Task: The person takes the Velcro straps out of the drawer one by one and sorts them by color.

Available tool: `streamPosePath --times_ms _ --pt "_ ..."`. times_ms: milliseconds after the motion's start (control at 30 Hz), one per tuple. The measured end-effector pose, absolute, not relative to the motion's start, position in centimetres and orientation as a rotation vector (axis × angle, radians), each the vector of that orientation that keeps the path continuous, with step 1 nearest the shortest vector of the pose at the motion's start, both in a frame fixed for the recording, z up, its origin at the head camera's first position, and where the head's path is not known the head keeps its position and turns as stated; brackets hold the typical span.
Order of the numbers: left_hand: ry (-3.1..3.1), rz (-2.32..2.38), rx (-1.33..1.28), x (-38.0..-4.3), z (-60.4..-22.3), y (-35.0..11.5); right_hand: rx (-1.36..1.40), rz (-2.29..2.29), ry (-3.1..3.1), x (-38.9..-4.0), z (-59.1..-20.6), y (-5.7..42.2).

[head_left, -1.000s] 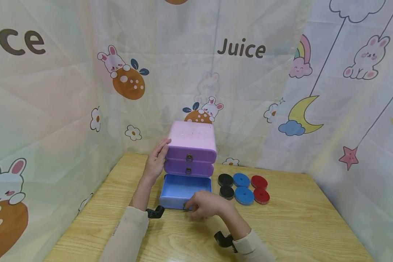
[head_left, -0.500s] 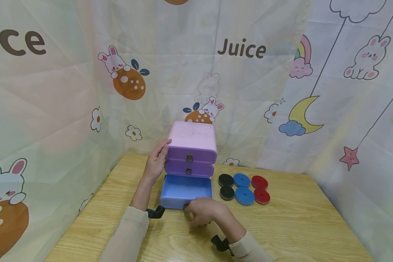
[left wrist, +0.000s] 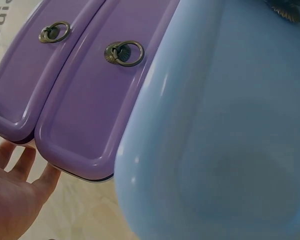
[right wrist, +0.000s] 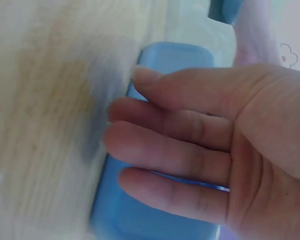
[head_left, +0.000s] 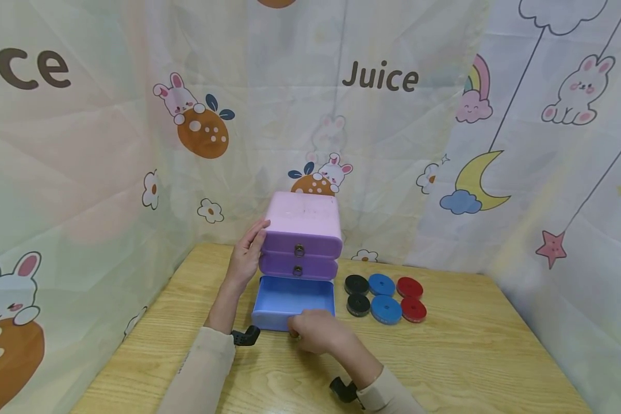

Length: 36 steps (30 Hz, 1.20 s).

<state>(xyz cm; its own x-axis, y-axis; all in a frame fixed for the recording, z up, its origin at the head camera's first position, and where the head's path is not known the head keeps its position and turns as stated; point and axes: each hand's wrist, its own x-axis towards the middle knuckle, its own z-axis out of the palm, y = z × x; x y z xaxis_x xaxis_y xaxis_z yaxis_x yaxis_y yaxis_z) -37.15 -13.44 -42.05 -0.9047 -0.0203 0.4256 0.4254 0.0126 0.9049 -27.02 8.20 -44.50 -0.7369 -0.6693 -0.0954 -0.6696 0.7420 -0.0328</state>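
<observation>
A small cabinet with a pink top and purple upper drawers stands on the table. Its light blue bottom drawer is pulled out, and nothing shows inside. My left hand rests fingers-first along the cabinet's left side; in the left wrist view those fingers touch it beside the purple drawer fronts. At the blue drawer's front, my right hand is bent over the ring handle, index finger and thumb at it. In the right wrist view the fingers cover the handle.
Right of the cabinet lie flat round rolls in two rows: black, blue and red. They sit close together on the wooden table. A printed curtain hangs behind the table and at both sides.
My right hand has turned and drawn lower at the blue drawer's front, its fingers now covering most of the ring handle. The left hand, the drawer and the rolls have stayed put.
</observation>
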Motion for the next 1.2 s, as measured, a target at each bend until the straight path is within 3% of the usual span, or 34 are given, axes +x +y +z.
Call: streamPosePath --times_ms 533,1200 --pt "-1.958 -1.974 -0.419 -37.3 -42.0 -13.4 -1.297 0.157 3.107 -27.6 -45.9 7.6" --pt "-1.958 -1.991 -0.41 -37.3 -42.0 -13.4 -1.223 -0.309 3.109 -29.9 -47.3 8.6"
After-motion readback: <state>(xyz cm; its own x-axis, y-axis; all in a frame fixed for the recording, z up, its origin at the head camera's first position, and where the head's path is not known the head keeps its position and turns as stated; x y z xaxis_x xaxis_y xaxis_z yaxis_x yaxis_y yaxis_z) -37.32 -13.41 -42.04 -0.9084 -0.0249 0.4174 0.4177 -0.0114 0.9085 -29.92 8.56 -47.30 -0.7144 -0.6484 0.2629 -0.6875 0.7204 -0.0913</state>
